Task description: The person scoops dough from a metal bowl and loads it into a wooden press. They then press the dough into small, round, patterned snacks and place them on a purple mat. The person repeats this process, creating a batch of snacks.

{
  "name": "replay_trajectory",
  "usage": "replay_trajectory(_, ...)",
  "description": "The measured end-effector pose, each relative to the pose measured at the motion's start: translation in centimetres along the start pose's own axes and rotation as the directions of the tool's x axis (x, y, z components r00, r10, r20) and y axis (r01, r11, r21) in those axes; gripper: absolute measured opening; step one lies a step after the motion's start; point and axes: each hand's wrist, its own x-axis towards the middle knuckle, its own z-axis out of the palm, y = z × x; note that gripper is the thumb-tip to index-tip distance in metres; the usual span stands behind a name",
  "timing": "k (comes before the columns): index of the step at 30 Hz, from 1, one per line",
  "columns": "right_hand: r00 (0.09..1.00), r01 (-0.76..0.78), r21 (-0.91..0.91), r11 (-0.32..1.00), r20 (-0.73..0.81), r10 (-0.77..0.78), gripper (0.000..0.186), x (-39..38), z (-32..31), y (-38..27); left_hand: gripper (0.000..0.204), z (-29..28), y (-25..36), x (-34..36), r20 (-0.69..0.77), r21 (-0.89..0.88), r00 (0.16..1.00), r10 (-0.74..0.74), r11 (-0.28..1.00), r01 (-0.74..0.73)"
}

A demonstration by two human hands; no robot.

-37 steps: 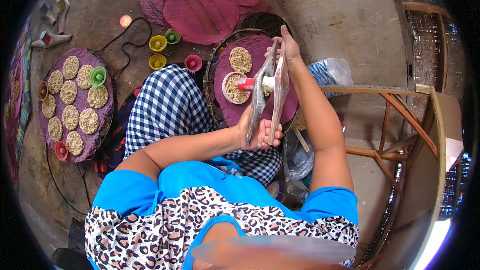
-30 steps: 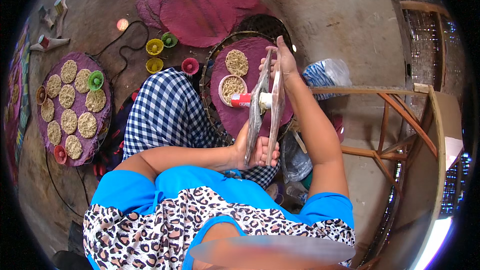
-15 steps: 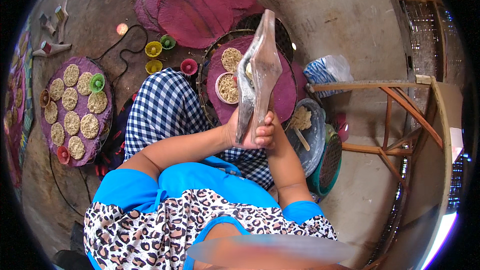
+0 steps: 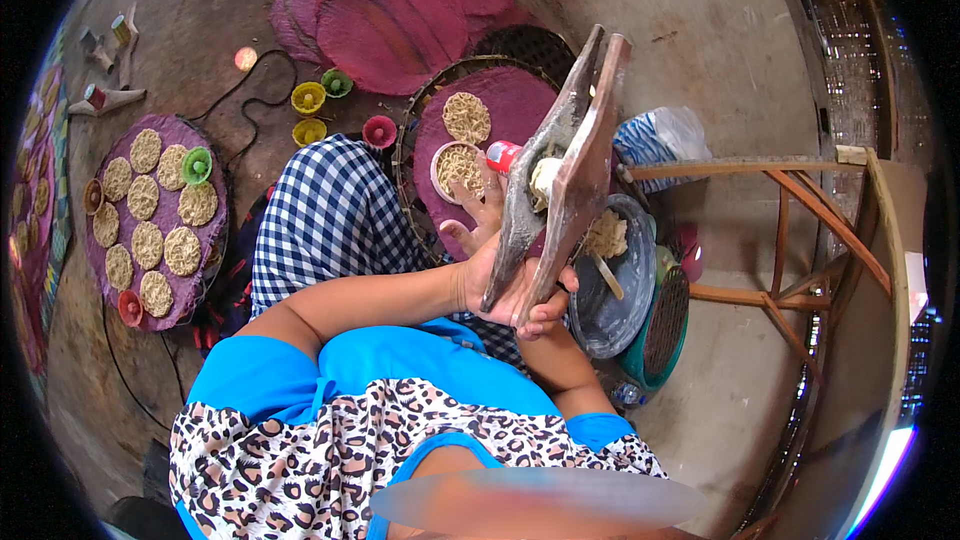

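My left hand (image 4: pixel 505 285) is wrapped round the handle ends of a wooden hinged press (image 4: pixel 575 170), tilted up to the right. Pale dough (image 4: pixel 543 182) shows between its two parted arms, and a red cylinder (image 4: pixel 502 155) juts from its side. Beyond my left wrist, my right hand (image 4: pixel 482 208) is partly hidden behind the press and left hand. Its visible fingers are spread beside a white ring (image 4: pixel 437 177) filled with noodles (image 4: pixel 460 170); whether they touch it I cannot tell. Another noodle disc (image 4: pixel 467 117) lies above it on a round purple sheet (image 4: pixel 515 100).
At left, a purple-covered tray (image 4: pixel 170 210) bears several noodle discs and small coloured moulds. More moulds (image 4: pixel 308 97) stand beyond my checked-cloth knee. A grey basin (image 4: pixel 590 325) with dough and a wooden stick sits at right, near a plastic bag (image 4: pixel 660 140) and wooden frame (image 4: pixel 740 168).
The press has swung to the right and its arms have spread apart, showing dough and the red cylinder. My right hand's fingers have come into view by the ring.
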Motion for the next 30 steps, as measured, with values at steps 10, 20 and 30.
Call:
replay_trajectory(10,0.997,0.035,-0.059,0.998,-0.072,-0.040,0.070,0.9,0.8,-0.3,0.091,-0.3,-0.9,0.7,-0.062,-0.030,0.985,-0.163,0.986,0.162)
replay_trajectory(20,0.976,0.090,-0.133,0.987,-0.187,-0.114,0.074,-1.0,1.1,-0.8,0.086,-1.2,-2.4,0.3,-0.094,-0.003,0.960,-0.265,0.964,0.265)
replay_trajectory(30,0.950,0.136,-0.184,0.973,-0.255,-0.181,0.079,-3.3,0.7,-1.3,0.088,-2.0,-3.2,0.4,-0.121,-0.062,0.935,-0.334,0.943,0.328)
